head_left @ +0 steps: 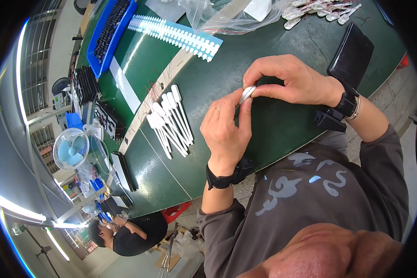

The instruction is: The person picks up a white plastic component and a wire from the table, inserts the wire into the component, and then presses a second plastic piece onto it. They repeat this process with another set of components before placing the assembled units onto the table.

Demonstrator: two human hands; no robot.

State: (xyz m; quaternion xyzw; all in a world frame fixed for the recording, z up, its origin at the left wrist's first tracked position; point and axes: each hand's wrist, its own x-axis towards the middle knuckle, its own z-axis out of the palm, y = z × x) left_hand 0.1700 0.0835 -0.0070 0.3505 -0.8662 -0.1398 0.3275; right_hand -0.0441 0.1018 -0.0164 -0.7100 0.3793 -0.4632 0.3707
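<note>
Both hands pinching one white stick

Basically, a row of white plastic paddle-shaped sticks (170, 121) lay on the green table (273, 125), within reach. Left hand (226, 130) and right hand (289, 79) together pinched one small white plastic piece (247, 94), steadying it above the table.

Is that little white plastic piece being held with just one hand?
No, both hands grip it: the left hand and the right hand pinch the small white piece between their fingertips above the green table.
</note>
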